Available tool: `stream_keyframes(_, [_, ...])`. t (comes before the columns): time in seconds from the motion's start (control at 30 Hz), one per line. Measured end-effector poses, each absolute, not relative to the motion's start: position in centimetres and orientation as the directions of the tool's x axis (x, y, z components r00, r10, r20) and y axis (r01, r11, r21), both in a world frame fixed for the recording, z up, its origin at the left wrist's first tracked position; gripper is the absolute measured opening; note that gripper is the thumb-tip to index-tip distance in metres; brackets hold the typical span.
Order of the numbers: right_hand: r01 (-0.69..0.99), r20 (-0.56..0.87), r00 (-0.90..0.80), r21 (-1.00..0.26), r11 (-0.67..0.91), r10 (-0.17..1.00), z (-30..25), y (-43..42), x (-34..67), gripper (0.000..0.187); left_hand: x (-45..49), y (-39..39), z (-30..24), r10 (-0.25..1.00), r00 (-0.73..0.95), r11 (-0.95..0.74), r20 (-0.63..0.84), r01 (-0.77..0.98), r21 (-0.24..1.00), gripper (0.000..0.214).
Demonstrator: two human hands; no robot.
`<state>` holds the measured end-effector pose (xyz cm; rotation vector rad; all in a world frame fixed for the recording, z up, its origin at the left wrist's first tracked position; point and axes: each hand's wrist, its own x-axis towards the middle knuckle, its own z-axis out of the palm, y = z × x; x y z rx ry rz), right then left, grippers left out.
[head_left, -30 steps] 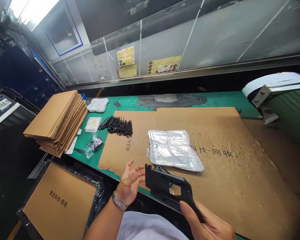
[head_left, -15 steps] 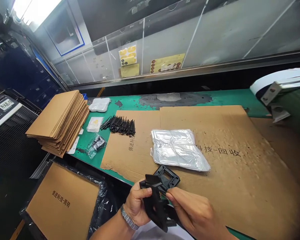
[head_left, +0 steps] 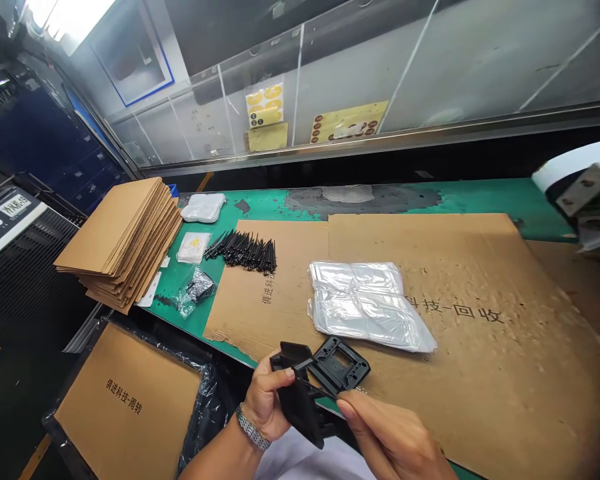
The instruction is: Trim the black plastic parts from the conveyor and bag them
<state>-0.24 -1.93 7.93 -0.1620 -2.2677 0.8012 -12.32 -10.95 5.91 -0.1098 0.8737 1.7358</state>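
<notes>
Two bare hands meet just in front of the near edge of a large cardboard sheet (head_left: 460, 347), holding a black plastic frame (head_left: 339, 365) between them. The left hand (head_left: 265, 400) is closed firmly around the frame's dark lower part, its thumb across the top, with a metal-link watch (head_left: 251, 427) on the wrist. The right hand (head_left: 387, 440) is almost closed, its fingertips (head_left: 347, 410) pressed against a thin black edge of the frame. The frame's square-windowed part sticks out over the sheet's edge. A white garment (head_left: 305, 463) shows below the hands.

On the sheet, a clear bag of silvery packets (head_left: 367, 307) lies near the middle, and black cable ties (head_left: 243, 252) lie in a bundle at its far left corner. Left of the sheet, a small bag of black parts (head_left: 199, 287), two white packets (head_left: 193, 247) and a tall stack of cardboard sheets (head_left: 123, 240) sit on a green workbench (head_left: 480, 203). Past the sheet, yellow labels (head_left: 265, 105) are stuck behind a glass panel (head_left: 405, 67).
</notes>
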Motion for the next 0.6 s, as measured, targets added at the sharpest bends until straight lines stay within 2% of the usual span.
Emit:
stream_keyframes(0.13, [-0.043,0.538,-0.741,-0.636,0.771,0.402,7.6,-2.6,-1.4,0.027,-12.5,-11.4,6.3,0.803,-0.354,-0.072,-0.479,-0.856,0.512,0.047])
stream_keyframes(0.23, [0.039,0.513,-0.734,-0.622,0.782,0.445,6.9,-2.5,-1.5,0.03,-12.6,-11.8,5.8,0.808,-0.344,-0.064,-0.478,-0.858,0.51,0.047])
stream_keyframes(0.37, [0.241,0.494,-0.685,-0.54,0.807,0.535,5.0,-1.3,-1.4,0.037,-12.9,-12.1,4.5,0.844,-0.267,-0.001,-0.465,-0.868,0.497,0.042])
stream_keyframes(0.43, [0.334,0.441,-0.664,-0.549,0.766,0.605,3.9,-0.6,-1.2,0.041,-13.7,-11.9,3.9,0.836,-0.262,0.049,-0.483,-0.84,0.541,0.044])
stream_keyframes(0.53, [0.371,0.348,-0.648,-0.631,0.681,0.677,2.6,0.5,-0.3,0.043,-16.9,-11.4,2.8,0.737,-0.447,0.132,-0.508,-0.641,0.756,0.046])
stream_keyframes(0.57, [0.372,0.332,-0.642,-0.654,0.659,0.691,2.3,0.7,0.1,0.043,-18.5,-11.2,2.5,0.706,-0.529,0.188,-0.472,-0.502,0.844,0.045])
stream_keyframes(0.6, [0.375,0.317,-0.638,-0.668,0.643,0.702,2.0,1.0,0.6,0.042,-20.2,-11.0,2.1,0.701,-0.584,0.289,-0.409,-0.291,0.912,0.044])
